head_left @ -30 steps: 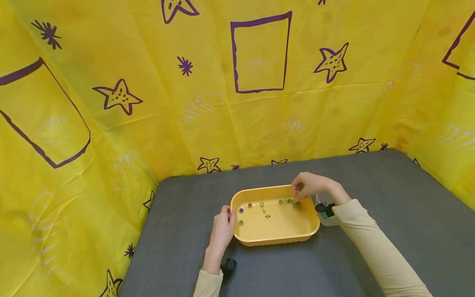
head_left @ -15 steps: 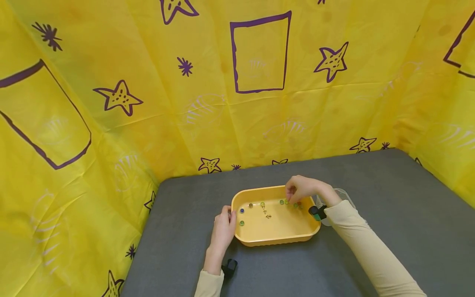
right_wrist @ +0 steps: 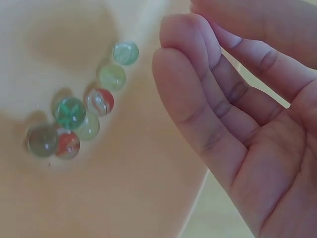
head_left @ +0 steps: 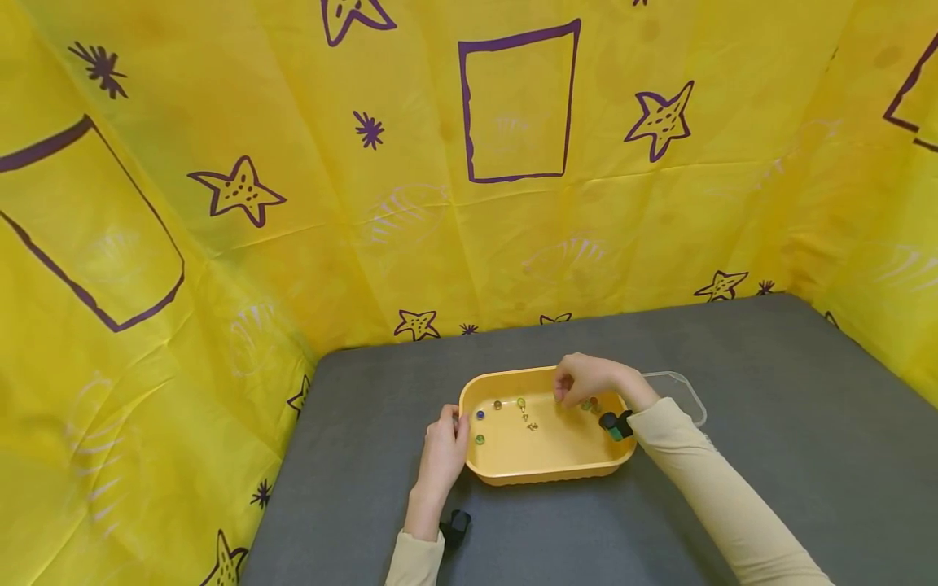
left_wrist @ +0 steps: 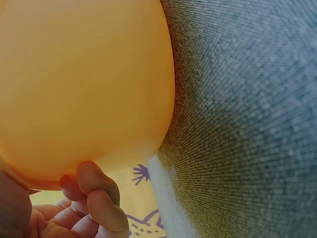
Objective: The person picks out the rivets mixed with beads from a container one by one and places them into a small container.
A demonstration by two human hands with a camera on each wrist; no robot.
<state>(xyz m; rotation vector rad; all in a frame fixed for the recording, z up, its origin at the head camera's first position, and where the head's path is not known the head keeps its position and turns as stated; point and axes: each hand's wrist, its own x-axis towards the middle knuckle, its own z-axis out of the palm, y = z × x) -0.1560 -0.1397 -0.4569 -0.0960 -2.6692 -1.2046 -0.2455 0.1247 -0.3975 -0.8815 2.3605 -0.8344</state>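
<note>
Your left hand (head_left: 442,449) grips orange plastic tub (head_left: 545,470) rim at 9 o'clock, fingers curled on wall. Right hand (head_left: 584,378) hovers at tub's 1 o'clock, fingers loosely bent, empty. Glass marbles (right_wrist: 79,119) clustered just beside fingertips (right_wrist: 171,54). Hard, slick, prone to roll: pinch one across middle.

The shallow orange plastic tray (head_left: 545,472) has a smooth, slightly glossy skin. Beside the fingers (right_wrist: 188,74) lie small, clear, shiny glass marbles (right_wrist: 79,119). Under them, the grey tabletop (left_wrist: 247,114) is coarse, matt woven cloth.
</note>
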